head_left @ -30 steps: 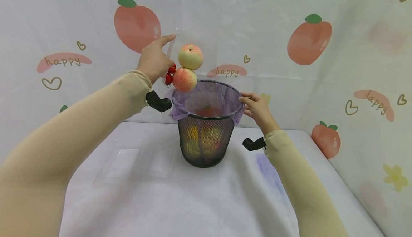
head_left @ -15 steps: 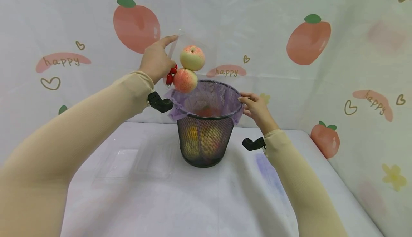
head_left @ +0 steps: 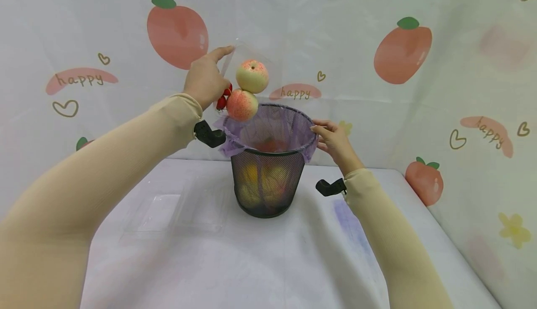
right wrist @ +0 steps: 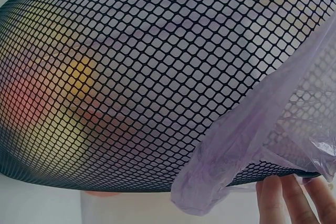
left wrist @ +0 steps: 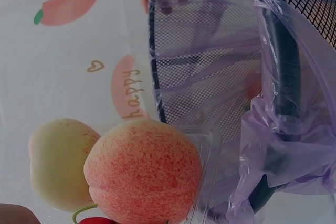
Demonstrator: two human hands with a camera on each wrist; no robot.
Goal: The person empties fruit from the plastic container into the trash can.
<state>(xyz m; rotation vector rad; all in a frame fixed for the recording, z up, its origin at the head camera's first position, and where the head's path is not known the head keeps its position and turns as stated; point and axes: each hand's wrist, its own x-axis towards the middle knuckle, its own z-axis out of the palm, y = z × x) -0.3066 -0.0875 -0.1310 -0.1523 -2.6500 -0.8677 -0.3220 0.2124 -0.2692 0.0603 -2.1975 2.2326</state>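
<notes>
My left hand [head_left: 205, 78] grips the side of a clear plastic box [left wrist: 211, 153], tilted steeply above the left part of a mesh bin's rim. Two peaches [head_left: 252, 76] and several small red cherries [head_left: 221, 102] sit against the box; a green stem shows in the left wrist view. The black mesh wastebasket [head_left: 268, 183] stands upright, lined with a purple plastic bag [head_left: 232, 147] folded over its rim. Yellow and reddish fruit shows through the mesh. At the right, my right hand [head_left: 335, 141] pinches the bin's rim and the bag, fingers [right wrist: 270, 198] outside the mesh.
Two clear, flat plastic trays or lids [head_left: 159, 213] lie on the white table [head_left: 251, 267] to the left of the bin. Close behind hangs a white cloth [head_left: 344, 43] printed with fruit and lettering.
My left hand has shifted slightly right with the tilted box, bringing the peaches and cherries a little further over the bin. My right hand stays at the rim.
</notes>
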